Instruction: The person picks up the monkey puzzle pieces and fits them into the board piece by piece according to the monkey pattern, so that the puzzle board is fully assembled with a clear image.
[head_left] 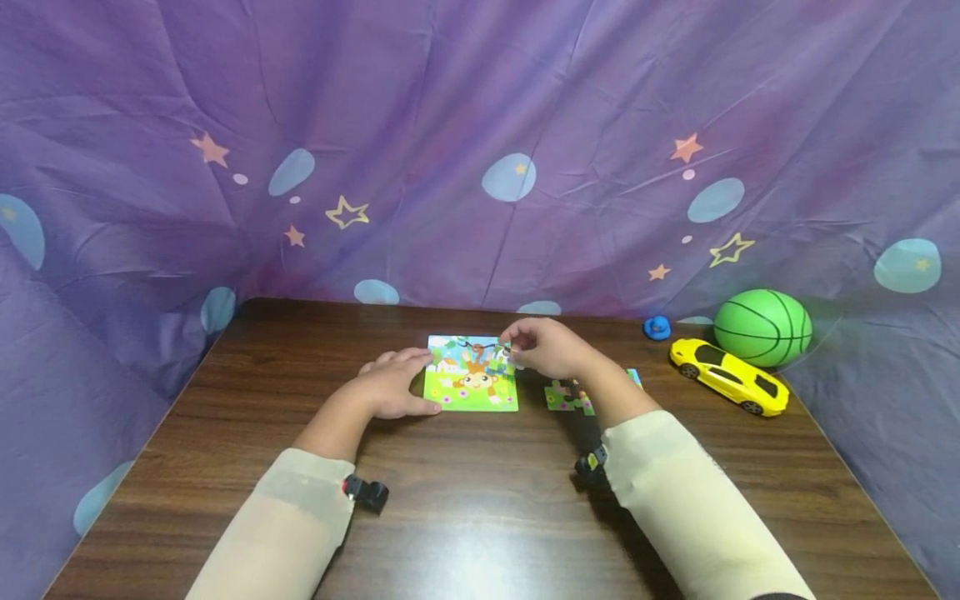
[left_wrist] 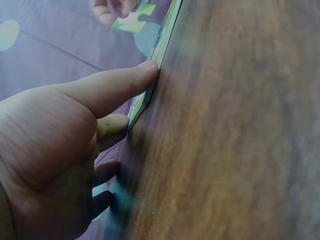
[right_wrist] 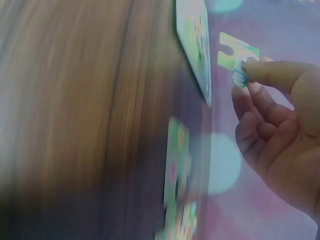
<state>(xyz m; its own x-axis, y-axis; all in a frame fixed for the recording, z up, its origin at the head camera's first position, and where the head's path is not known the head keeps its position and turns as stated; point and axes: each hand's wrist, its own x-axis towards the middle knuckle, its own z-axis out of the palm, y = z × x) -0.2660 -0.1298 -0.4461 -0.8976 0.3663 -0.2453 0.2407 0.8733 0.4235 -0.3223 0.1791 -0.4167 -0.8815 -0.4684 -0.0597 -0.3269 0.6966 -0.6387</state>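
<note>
A square puzzle board (head_left: 472,400) with a cartoon animal picture lies on the table. My left hand (head_left: 392,385) rests at its left side, the thumb at the near corner and the other fingers spread along the left edge. In the left wrist view the left thumb (left_wrist: 120,85) lies straight against the board's edge. My right hand (head_left: 551,348) pinches a small puzzle piece (right_wrist: 235,52) between thumb and fingertips, held over the board's right part. The piece is green and white with a notch. Under my right forearm lie several loose puzzle pieces (head_left: 558,396), partly hidden.
To the right stand a yellow toy car (head_left: 727,377), a green ball (head_left: 763,327) and a small blue toy (head_left: 657,327). A purple curtain (head_left: 420,167) hangs behind the brown wooden table (head_left: 420,533).
</note>
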